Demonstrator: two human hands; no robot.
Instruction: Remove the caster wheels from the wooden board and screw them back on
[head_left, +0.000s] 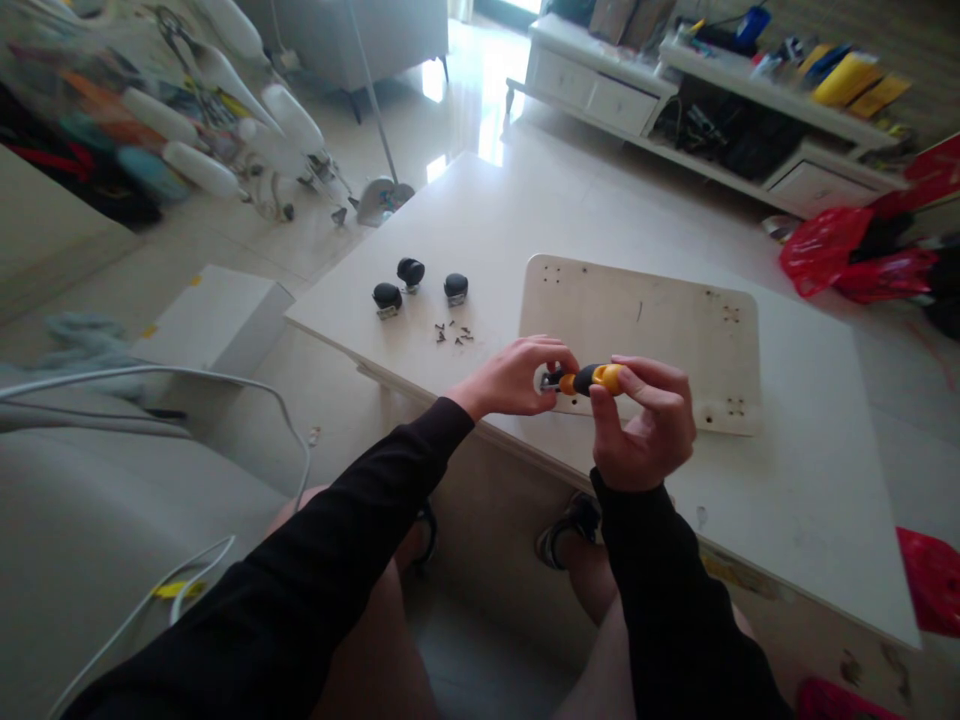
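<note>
My right hand [649, 415] is closed round the end of a yellow and black screwdriver [589, 380], its tip pointing left toward my left hand. My left hand [521, 375] curls its fingers round a small caster [550, 382], of which only a metal plate and a dark part show. Both hands are over the near left corner of a flat cream board [637, 330] with small holes at its corners. On the table to the left stand three black casters [455, 289]. Several small screws [454, 333] lie loose in front of them.
The white table [810, 500] has its near edge under my forearms. A white box [214, 315] is on the floor at left, with a grey cable [247, 383] nearby. A low white cabinet [600, 90] and red plastic bags [832, 250] are beyond the table.
</note>
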